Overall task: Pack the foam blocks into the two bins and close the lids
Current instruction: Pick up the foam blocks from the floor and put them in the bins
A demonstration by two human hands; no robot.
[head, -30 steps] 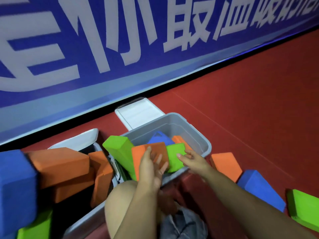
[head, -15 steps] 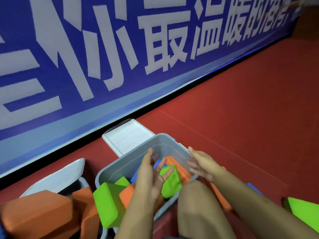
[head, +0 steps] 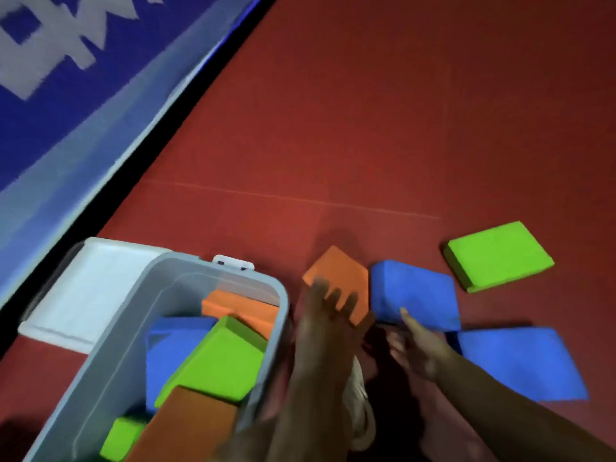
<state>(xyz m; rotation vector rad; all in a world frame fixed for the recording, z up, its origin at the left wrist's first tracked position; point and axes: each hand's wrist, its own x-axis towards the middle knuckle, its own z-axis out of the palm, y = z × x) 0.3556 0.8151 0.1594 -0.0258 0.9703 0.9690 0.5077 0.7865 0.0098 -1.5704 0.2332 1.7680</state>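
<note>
Our left hand (head: 328, 315) lies with spread fingers on the orange block (head: 340, 278) on the red floor (head: 400, 128), just right of the grey bin (head: 280, 295); motion blur keeps us from telling whether the fingers curl over its edge. Our right hand (head: 413, 348) reaches with straight fingers to the near edge of a blue block (head: 416, 291), which touches the orange one. A second blue block (head: 523, 361) lies nearer us to the right, and a green block (head: 498, 255) sits apart beyond them. The bin holds orange, blue and green blocks, some tilted. Its white lid (head: 86, 288) hangs open at the far side, beside the blue banner (head: 50, 111).
</note>
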